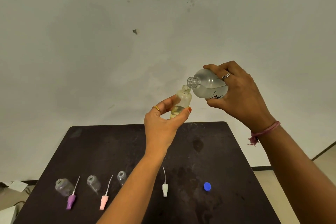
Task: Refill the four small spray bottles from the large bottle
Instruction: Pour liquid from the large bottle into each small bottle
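The step in hand looks like filling the first of the four little bottles. The left hand (pixel 163 120) has its grip closed around a small spray bottle (pixel 181 102), thumb on one side and fingers on the other, holding it up in the air above the far edge of the desk (pixel 227 151). The right hand (pixel 240 92) has its grip wrapped around the large bottle (pixel 209 87), which is tipped over so its open mouth sits right at the small bottle's open neck, touching or nearly so. A little pale liquid shows at the bottom of the small bottle. I cannot see a stream going in, maybe because it is too thin and clear to show. The next move, I think, calls for a slow, steady tip with the two mouths kept lined up, since the small neck is narrow and liquid could run down the outside. Below the held bottle, near the front of the desk, three more small bottles wait with no tops on: one far to the left (pixel 63 187), one in the middle (pixel 93 182), and one (pixel 121 177) partly hidden behind the left arm. A purple spray top (pixel 71 202), a pink spray top (pixel 104 202) and a white spray top (pixel 165 188) lie flat by them, and a blue cap (pixel 207 186) sits to the right. Nothing stands in the way of the pour.
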Demonstrator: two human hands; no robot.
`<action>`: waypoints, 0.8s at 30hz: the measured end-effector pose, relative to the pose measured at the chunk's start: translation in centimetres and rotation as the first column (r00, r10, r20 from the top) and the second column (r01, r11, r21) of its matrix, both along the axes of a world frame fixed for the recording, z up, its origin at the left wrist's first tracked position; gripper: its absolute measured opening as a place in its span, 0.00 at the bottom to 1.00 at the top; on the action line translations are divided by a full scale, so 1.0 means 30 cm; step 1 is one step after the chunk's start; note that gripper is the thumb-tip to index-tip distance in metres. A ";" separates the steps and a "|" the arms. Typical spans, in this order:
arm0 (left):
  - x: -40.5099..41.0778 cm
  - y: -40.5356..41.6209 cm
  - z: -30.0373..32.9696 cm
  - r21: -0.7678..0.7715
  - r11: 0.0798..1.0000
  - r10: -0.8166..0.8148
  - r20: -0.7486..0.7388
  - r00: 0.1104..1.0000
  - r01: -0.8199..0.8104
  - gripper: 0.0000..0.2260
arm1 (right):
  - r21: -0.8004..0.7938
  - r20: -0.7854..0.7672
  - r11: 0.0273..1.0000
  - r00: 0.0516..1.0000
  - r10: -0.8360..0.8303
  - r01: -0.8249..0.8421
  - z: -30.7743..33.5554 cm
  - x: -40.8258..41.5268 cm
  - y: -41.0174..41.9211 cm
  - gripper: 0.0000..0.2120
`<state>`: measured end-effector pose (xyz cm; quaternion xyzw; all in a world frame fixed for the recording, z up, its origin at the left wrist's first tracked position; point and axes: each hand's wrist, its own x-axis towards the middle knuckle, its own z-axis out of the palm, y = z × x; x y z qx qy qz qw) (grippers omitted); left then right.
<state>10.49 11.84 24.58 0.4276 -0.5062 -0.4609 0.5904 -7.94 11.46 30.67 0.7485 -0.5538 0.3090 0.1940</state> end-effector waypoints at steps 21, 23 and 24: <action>-0.007 0.024 -0.005 0.002 1.000 -0.005 -0.013 1.000 0.005 0.16 | -0.005 0.079 1.000 0.996 0.027 -0.027 -0.007 0.001 0.029 0.35; -0.009 0.024 -0.005 -0.001 1.000 -0.007 -0.012 1.000 0.007 0.16 | -0.010 0.054 1.000 0.998 0.025 -0.024 -0.006 -0.001 0.030 0.35; -0.010 0.024 -0.006 -0.002 1.000 -0.008 -0.013 1.000 0.008 0.16 | -0.015 0.044 1.000 0.999 0.022 -0.021 -0.005 -0.002 0.030 0.35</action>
